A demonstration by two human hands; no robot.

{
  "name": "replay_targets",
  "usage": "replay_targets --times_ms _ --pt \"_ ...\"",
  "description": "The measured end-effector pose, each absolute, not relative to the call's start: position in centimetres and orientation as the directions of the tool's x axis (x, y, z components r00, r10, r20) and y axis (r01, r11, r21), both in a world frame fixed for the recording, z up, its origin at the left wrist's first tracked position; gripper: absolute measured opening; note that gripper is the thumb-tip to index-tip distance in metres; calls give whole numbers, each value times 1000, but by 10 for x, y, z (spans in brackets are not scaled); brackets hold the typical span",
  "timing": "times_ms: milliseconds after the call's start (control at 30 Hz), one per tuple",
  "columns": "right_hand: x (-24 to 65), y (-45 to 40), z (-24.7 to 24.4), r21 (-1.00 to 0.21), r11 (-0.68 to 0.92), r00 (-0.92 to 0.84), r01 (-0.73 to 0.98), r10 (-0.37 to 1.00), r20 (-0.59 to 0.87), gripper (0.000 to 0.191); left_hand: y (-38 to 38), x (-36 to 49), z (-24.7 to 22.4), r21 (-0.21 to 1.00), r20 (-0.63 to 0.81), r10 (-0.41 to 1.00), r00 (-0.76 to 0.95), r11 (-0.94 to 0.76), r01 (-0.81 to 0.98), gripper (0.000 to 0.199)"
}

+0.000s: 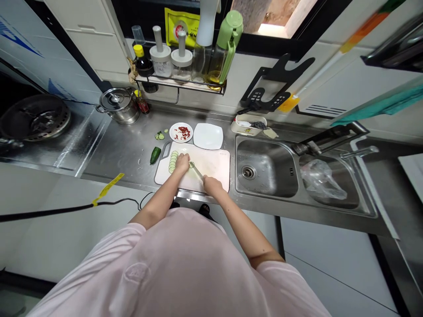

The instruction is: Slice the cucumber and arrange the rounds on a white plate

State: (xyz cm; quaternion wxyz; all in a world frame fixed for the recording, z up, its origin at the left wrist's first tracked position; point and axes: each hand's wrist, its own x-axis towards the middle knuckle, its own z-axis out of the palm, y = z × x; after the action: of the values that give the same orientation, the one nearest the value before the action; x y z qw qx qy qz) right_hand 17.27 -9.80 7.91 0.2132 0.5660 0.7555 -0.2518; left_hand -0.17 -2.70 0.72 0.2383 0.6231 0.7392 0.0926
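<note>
My right hand [212,186] is wrapped round the handle of a kitchen knife [197,171], whose blade points up and left over the white cutting board [214,165]. My left hand [183,163] is closed, fingers curled down on the board, around a piece of cucumber mostly hidden beneath them. A pale round with a green rim [191,164] shows between that hand and the blade. Just left of my left hand, overlapping cucumber slices [173,161] lie in a row. A dark green cucumber piece [155,155] rests on the counter beyond the board's left edge.
Behind the board stand a plate of chopped red pieces [182,132] and a white square plate [208,135]. Cucumber scraps [159,135] lie nearby. To the right is a steel sink [271,171]; a lidded pot [118,105] stands back left. A bottle rack [181,83] overhangs the counter.
</note>
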Motion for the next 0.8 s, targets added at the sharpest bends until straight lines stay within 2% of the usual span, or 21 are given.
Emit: replay_targets --times_ms 800 --pt "192 -115 72 -134 236 -268 962 737 -621 27 -29 1 12 445 -256 957 -134 239 863 19"
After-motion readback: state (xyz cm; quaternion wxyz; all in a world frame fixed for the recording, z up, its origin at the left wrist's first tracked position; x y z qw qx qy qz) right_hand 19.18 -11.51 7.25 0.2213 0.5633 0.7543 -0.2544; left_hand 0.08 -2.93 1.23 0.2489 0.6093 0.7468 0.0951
